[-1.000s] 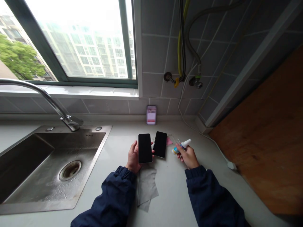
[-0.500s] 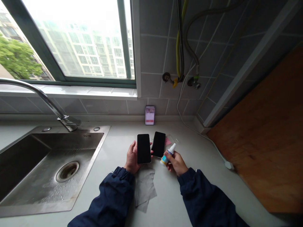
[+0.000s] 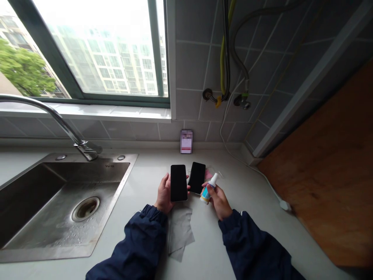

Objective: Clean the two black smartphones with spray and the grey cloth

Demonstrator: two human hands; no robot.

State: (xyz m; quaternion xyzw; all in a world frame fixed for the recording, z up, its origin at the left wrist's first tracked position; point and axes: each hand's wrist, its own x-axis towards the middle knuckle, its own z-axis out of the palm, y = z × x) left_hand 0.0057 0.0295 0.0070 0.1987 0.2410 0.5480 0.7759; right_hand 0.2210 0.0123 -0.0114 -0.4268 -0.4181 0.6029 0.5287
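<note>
My left hand (image 3: 164, 194) is closed around a smartphone (image 3: 178, 182), its dark screen facing up, with fingertips showing at the right edge. In my right hand (image 3: 220, 201) is a small white bottle (image 3: 207, 191) with a blue and yellow label, tilted so its white nozzle points up and to the right. Between them a second dark-screened phone (image 3: 197, 177) lies on the counter, close to the left hand's fingertips. Beneath the held phone, nearer to me, a thin grey cloth (image 3: 180, 229) lies flat. A clear case (image 3: 215, 171) with something pink shows partly behind the second phone.
A third phone (image 3: 186, 142) with a lit, blurred screen leans against the back wall. To the left is a steel sink (image 3: 96, 241) with a curved tap (image 3: 64, 124). A white cable (image 3: 253, 167) runs down to a plug at the right, beside a wooden panel (image 3: 329, 175).
The whole view has shifted slightly. My right hand has turned the bottle a little and raised it slightly. My left hand still grips the phone in about the same place.
</note>
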